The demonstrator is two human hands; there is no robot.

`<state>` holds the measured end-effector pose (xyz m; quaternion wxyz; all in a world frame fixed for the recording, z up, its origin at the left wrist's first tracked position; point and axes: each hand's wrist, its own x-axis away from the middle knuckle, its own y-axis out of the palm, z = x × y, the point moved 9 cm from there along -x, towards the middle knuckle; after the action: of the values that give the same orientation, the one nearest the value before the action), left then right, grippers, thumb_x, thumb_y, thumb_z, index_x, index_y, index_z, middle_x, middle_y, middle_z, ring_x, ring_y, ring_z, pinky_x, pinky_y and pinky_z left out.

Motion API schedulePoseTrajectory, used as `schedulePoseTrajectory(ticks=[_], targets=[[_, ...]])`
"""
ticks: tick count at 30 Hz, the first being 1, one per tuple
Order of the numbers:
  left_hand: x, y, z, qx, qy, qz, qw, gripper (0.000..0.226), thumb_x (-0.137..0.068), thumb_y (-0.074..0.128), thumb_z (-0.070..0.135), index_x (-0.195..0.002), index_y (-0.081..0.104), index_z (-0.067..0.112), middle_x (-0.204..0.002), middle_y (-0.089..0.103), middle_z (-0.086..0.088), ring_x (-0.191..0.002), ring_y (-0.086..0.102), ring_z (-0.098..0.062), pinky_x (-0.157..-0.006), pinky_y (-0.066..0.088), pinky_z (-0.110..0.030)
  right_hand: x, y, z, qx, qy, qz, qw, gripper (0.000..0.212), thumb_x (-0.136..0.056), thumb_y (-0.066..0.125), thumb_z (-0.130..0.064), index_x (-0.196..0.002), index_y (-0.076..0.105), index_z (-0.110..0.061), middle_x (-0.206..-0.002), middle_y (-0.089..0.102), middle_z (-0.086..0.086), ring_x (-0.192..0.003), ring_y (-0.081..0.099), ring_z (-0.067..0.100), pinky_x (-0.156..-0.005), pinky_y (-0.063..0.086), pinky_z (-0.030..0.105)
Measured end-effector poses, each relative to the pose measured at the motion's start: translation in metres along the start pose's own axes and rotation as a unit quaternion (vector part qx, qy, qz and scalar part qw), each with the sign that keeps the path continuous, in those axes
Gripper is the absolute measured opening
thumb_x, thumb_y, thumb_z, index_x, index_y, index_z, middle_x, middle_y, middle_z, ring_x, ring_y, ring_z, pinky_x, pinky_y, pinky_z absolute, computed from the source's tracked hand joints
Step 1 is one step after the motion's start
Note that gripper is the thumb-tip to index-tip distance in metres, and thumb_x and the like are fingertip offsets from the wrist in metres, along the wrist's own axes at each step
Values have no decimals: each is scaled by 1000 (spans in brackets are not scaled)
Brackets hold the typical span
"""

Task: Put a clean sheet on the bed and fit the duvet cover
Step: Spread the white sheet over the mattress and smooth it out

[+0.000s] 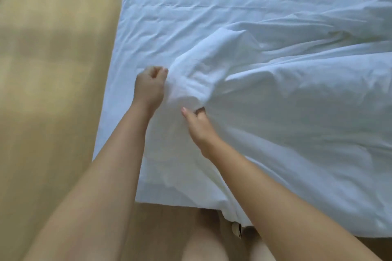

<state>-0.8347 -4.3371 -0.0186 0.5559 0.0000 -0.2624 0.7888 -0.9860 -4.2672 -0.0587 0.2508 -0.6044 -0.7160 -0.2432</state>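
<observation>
Both hands clutch the bunched white cover [197, 74] on the bed [191, 6]: left hand [151, 85] fisted on its edge, right hand [198, 125] gripping a fold.

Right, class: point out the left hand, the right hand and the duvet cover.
left hand [149, 86]: head view, middle of the hand.
right hand [198, 126]: head view, middle of the hand.
duvet cover [191, 82]: head view, bunched fold between the hands.

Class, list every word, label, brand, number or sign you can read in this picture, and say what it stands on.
No text can be read.
The white bedding and the wooden floor show no print.
The small object at the bed's near edge is too blurred to tell.
</observation>
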Motion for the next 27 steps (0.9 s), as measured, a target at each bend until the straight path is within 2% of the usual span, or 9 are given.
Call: schedulePoseTrajectory(ticks=[4,6,9,14,17,19,22,24,27], targets=[[43,13,-133,-206,-212,-86,951,72,-87,57,52,-142,32,14,-145,35,-16,-135,34,-29,-110,30,-43,6,-36,69,118,109,13,987,69,-94,52,-33,-150,15,-21,-153,29,6,-137,33,20,-111,29,36],[76,-5,-178,-274,-293,-18,916,103,-74,60,69,-150,9,20,-155,12,-13,-142,14,-30,-112,16,-52,20,-57,104,213,144,-8,966,72,-92,52,-39,-151,14,-24,-156,22,2,-141,25,22,-113,26,42],[123,-24,-226,-154,-404,115,894,124,-63,72,67,-151,-1,17,-156,7,-14,-143,9,-29,-115,11,-52,46,-73,145,292,141,-61,944,79,-88,55,-44,-151,11,-26,-157,15,-5,-144,15,17,-115,21,39],[140,18,-217,31,-371,82,925,49,-84,69,30,-119,57,-4,-122,60,-19,-110,59,-30,-89,48,-40,69,-61,165,346,91,-123,925,98,-77,67,-52,-151,8,-31,-157,12,-9,-144,13,12,-115,21,37],[134,55,-145,111,-291,17,950,32,-95,54,20,-120,58,1,-108,64,-14,-94,62,-24,-74,50,-36,72,-41,157,445,26,-131,885,110,-69,72,-54,-150,2,-28,-155,12,-1,-143,13,20,-113,24,44],[124,66,-90,166,-220,-11,961,24,-98,49,19,-116,57,6,-100,63,-9,-88,61,-21,-67,52,-29,66,-46,142,454,15,-60,889,89,-76,69,-44,-145,21,-14,-143,34,8,-132,34,28,-104,36,44],[111,65,-32,314,-153,-72,934,10,-98,49,20,-106,53,18,-98,62,-1,-86,63,-13,-70,54,-27,58,-57,90,332,-18,47,942,23,-91,46,-24,-105,56,-8,-102,63,14,-96,58,34,-77,46,39],[103,40,-34,333,-142,-10,932,8,-98,47,17,-101,52,23,-97,59,3,-88,61,-9,-74,49,-22,58,-37,39,261,-83,33,961,26,-82,39,-25,-60,52,-17,-63,56,4,-64,53,23,-56,37,31],[122,23,-90,303,-246,42,920,19,-102,35,25,-90,49,21,-85,51,2,-76,51,-9,-62,45,-16,45,-2,-36,13,-124,17,992,22,-71,43,-18,-49,40,-22,-44,37,-12,-43,36,7,-43,30,18]])
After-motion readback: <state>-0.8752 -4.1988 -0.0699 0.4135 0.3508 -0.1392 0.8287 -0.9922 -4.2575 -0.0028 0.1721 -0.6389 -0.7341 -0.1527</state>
